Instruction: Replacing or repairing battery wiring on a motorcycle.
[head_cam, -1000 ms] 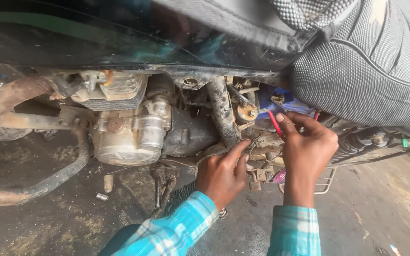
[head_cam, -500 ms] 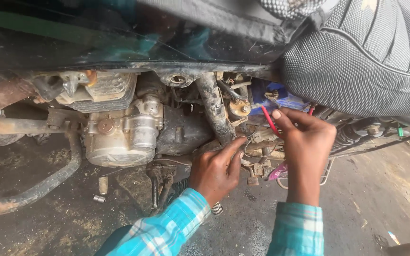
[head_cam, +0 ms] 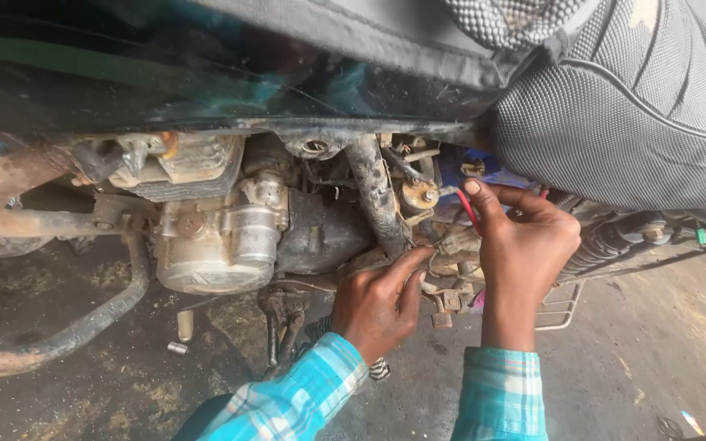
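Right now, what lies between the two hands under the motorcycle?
In the head view, a small pale wiring connector sits between the left hand and right hand; a red wire runs beside the right thumb.

I count two hands (head_cam: 386,306) at one engine (head_cam: 222,237), one red wire (head_cam: 468,211), two small metal pieces (head_cam: 181,331) (on the ground).

Both arms reach forward from the bottom edge, sleeves in turquoise plaid down to the wrists. The left hand (head_cam: 379,304) sits lower, back of the hand toward the camera, its fingers (head_cam: 408,263) stretched up and to the right, close together. The right hand (head_cam: 525,245) stands higher on a near-vertical forearm, wrist straight, thumb (head_cam: 478,198) pointing up and the fingers curled away out of sight. The two hands are just beside each other, fingertips nearly meeting.
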